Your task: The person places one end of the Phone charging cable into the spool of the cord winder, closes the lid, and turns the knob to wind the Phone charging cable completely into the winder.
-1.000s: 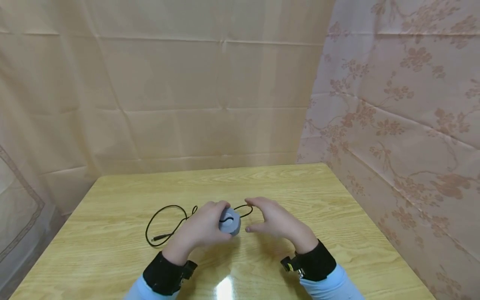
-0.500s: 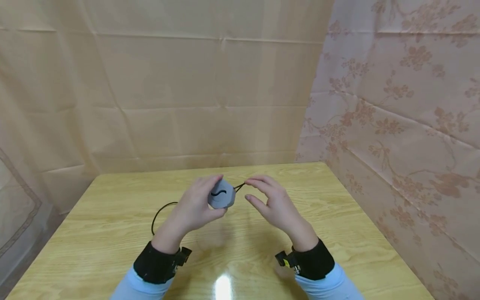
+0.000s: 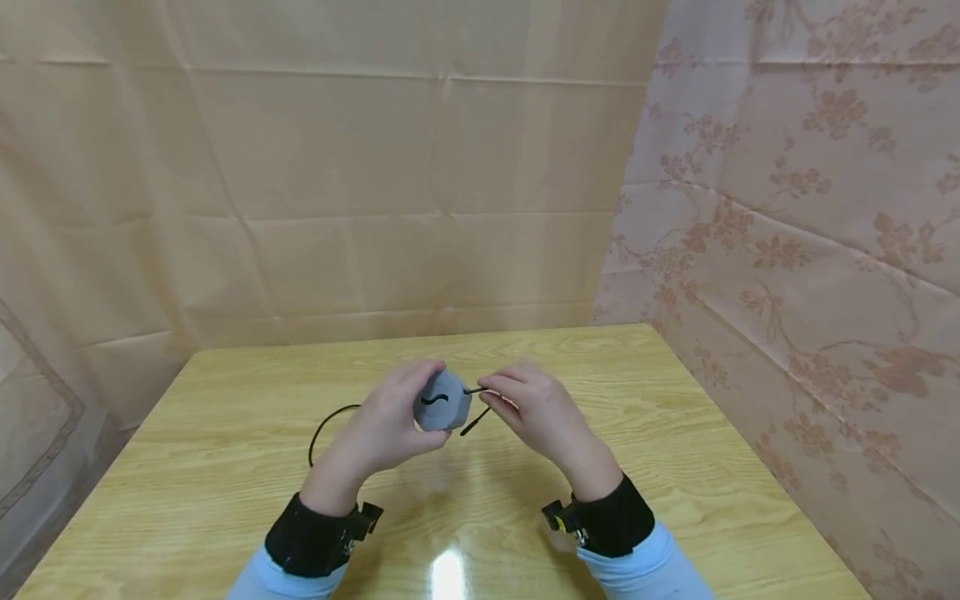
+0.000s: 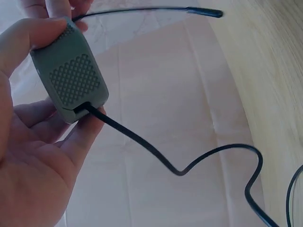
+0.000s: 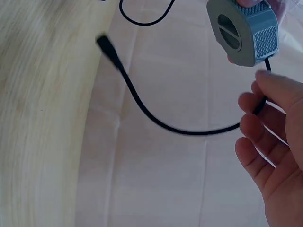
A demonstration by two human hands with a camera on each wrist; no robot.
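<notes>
My left hand (image 3: 378,421) grips a grey, many-sided cable winder (image 3: 444,402) between thumb and fingers, held up over the table. Its side shows a diamond-textured patch (image 4: 75,80) in the left wrist view, and a black cable (image 4: 147,144) comes out of a slot below that patch. A short black curve of cable crosses the winder's face. Close to the winder's right side, my right hand (image 3: 540,417) pinches the cable between thumb and fingers. From those fingers the free end runs out to a slim connector (image 5: 108,49), hanging loose.
A loop of the same cable (image 3: 322,433) lies by the left forearm on the wood-grain table (image 3: 187,500). Beige cloth (image 3: 337,167) hangs behind the table, and flowered cloth (image 3: 810,250) hangs along the right side.
Both hands have lifted the winder up from nearer the tabletop. The right hand has pulled on the cable's loop, and its connector end now hangs free on the right of the winder.
</notes>
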